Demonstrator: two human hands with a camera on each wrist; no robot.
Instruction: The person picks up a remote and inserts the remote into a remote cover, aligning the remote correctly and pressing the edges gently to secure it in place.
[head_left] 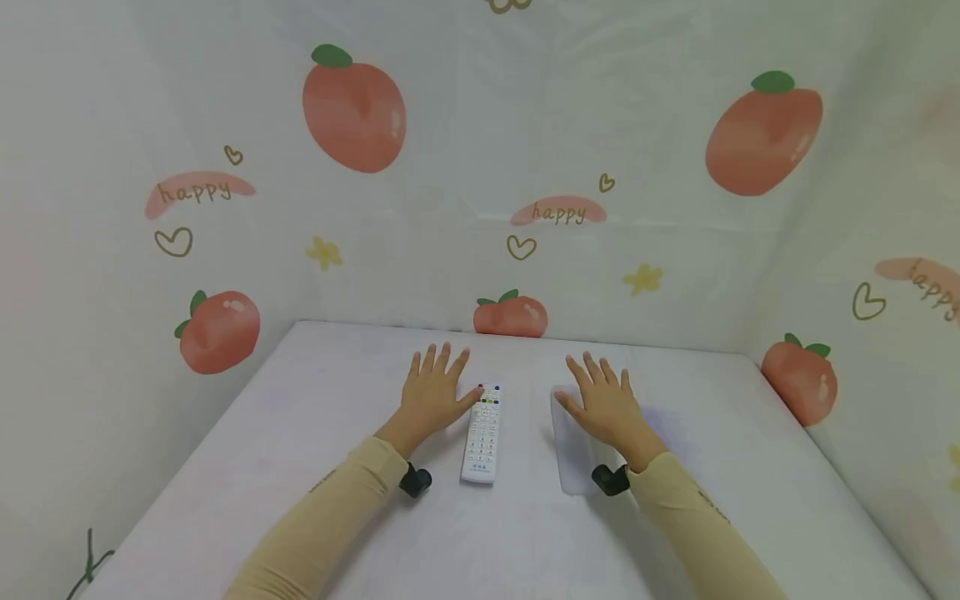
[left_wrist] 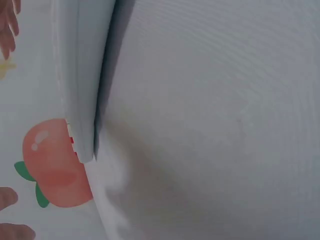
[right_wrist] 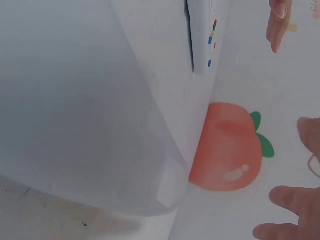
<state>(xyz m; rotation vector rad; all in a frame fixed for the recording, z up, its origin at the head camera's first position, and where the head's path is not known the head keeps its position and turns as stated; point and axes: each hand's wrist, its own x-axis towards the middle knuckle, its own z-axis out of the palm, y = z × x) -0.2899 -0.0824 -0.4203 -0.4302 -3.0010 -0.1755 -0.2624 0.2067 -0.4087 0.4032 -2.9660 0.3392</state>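
My left hand (head_left: 433, 398) is held palm down with fingers spread, its thumb overlapping the upper end of a white remote control (head_left: 481, 442) in the head view. The remote lies on the table, face up, with small coloured buttons near its far end. On the right, my right hand (head_left: 606, 408) is spread over a flat, translucent pale plastic sleeve (head_left: 573, 458), partly covering it. Neither hand grips anything. The left wrist view has the remote's side (left_wrist: 82, 75) close up; in the right wrist view, the sleeve (right_wrist: 85, 115) fills the left part.
A white cloth covers the table (head_left: 525, 533). Behind it rises a pale curtain (head_left: 450, 225) printed with red fruit, hearts and the word "happy". Small black cameras sit at both wrists. A thin dark cord (head_left: 90, 558) shows at lower left.
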